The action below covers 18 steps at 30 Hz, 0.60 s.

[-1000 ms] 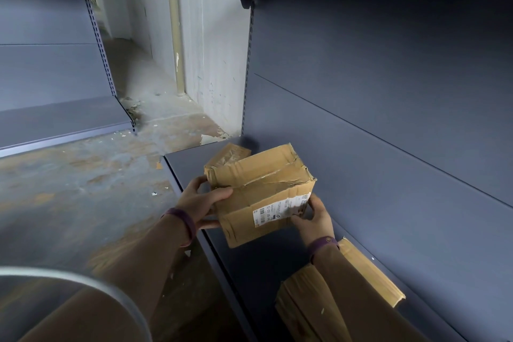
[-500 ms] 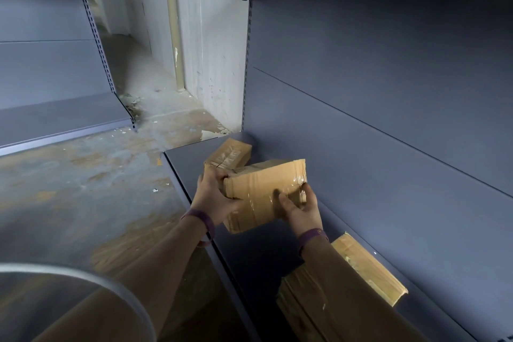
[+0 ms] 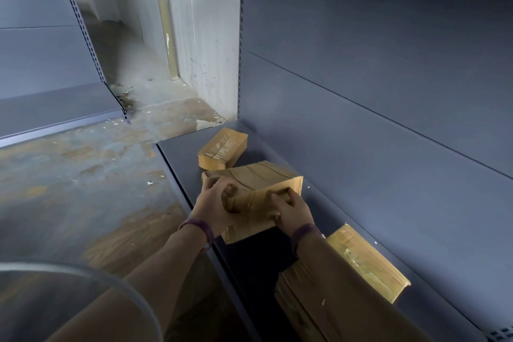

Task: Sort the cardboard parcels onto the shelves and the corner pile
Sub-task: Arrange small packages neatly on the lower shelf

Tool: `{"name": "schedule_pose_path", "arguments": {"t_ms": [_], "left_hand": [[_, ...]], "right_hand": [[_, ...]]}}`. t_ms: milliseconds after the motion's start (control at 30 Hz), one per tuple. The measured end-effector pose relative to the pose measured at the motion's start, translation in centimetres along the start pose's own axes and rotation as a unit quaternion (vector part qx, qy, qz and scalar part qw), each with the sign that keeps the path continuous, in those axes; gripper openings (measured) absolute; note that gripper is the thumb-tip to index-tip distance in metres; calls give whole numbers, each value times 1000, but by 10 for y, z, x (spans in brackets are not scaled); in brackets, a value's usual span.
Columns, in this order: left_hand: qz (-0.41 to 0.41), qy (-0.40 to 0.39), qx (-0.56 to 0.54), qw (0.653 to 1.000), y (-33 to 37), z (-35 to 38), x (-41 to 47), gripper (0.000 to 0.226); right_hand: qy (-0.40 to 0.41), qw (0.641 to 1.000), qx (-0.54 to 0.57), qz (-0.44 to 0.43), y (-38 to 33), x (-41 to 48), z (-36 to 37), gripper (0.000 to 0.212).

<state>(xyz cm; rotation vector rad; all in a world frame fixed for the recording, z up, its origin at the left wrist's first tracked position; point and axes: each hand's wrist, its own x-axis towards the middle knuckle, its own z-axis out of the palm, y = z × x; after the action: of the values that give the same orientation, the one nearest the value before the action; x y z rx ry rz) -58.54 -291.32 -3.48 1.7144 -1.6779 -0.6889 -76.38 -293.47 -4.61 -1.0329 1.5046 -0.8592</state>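
The left hand [image 3: 213, 203] and right hand [image 3: 291, 211] grip the centre parcel [image 3: 258, 179] from its near side. The fingers of both hands are curled over its top edge, one hand at each corner. The centre parcel sits low over the bottom shelf [image 3: 180, 155]; contact cannot be confirmed. The far parcel [image 3: 223, 148] lies just behind it. The near parcel [image 3: 366, 261] lies against the back panel [image 3: 361, 133], partly under the right forearm.
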Motion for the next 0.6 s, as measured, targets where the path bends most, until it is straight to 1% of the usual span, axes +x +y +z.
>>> {"name": "schedule_pose_path", "arguments": {"t_ms": [100,133,200,233,267,333,367,433,500,600], "left_hand": [[-7,-8,22,1000,-8,9,1,58],[-5,-18,28,999,-11,12,1,57],[0,-48,56,997,-17,20,2,52],[1,-65,68,996,-19,24,3,50],[2,-78,73,994,-20,28,5,51],[-5,-97,58,994,-20,33,10,54],[-11,-107,47,993,-19,35,12,57],[-37,-115,39,992,-14,38,13,65],[-79,-82,10,993,-4,37,4,69],[-122,-1,-84,989,14,33,-25,68]], "right_hand": [[-16,998,60,14,1,4,3,33],[-8,998,60,14,1,4,7,34],[-2,1000,24,10,8,11,13,58],[0,1000,0,10,12,15,14,64],[0,1000,-20,9,14,18,16,62],[9,1000,-13,12,12,18,16,54],[22,1000,-7,11,10,17,15,52],[67,997,-43,-11,4,11,10,49],[115,990,-66,-44,-4,-2,5,47],[146,986,-47,-62,-13,-29,1,43]]}}
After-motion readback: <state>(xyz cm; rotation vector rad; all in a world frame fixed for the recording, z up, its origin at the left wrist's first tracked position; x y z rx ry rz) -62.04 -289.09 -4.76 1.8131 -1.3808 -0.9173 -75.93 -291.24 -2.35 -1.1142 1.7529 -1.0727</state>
